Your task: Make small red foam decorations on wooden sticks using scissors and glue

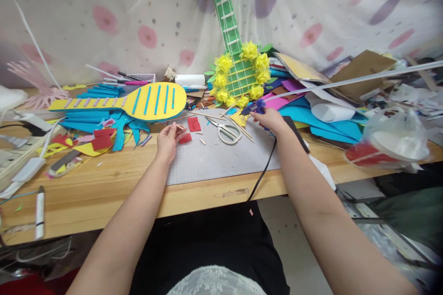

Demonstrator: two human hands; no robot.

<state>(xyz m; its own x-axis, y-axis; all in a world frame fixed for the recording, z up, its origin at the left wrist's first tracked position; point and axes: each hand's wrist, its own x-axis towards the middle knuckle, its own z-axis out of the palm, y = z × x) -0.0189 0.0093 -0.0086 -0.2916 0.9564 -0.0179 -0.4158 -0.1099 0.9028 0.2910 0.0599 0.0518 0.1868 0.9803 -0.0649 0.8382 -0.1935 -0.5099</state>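
Note:
My left hand (167,142) is closed in a pinch on a short wooden stick (180,126), over the left side of the grey cutting mat (221,166). Beside its fingers lie red paper pieces (194,124). My right hand (272,120) grips a blue glue gun (254,107), whose black cord (265,170) runs down over the table edge. Between the hands rest scissors (229,132) with pale handles, thin wooden sticks (245,132) and small cut stick bits (202,142). Behind my left hand is a yellow paper guitar (155,100) with blue strips.
A green paper guitar (228,23) with yellow flowers leans against the spotted curtain (294,14). Blue paper sheets (321,124) pile up at right, near a bagged red-and-white bucket (384,145). At left are a power strip (17,152), paper scraps (93,145) and a white marker (40,212).

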